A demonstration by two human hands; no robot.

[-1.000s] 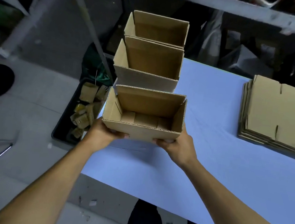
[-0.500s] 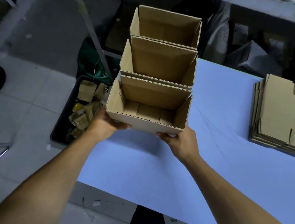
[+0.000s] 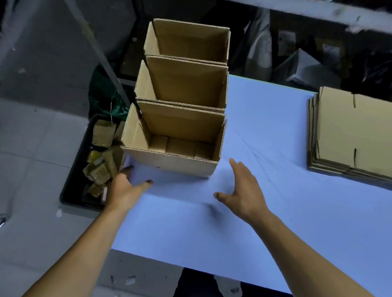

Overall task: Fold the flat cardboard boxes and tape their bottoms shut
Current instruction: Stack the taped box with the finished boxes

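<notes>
Beyond both open hands (image 3: 185,193), the nearest box (image 3: 172,143) sits upright, long axis left-right.

brown boxes (image 3: 175,126) — pale blue table (image 3: 242,227), black tray (image 3: 73,183)

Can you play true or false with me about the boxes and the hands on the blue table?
1. Three folded boxes stand in a row, the nearest box in front. True.
2. The left hand is holding the nearest box. False: it is open and apart from the box, holding nothing.
3. The right hand is open with straight fingers. True.
4. The stack of flat cardboard lies on the floor. False: it lies on the blue table, to the right.
5. The nearest box is closed on top. False: its top is open, and you can see its bottom flaps inside.
</notes>
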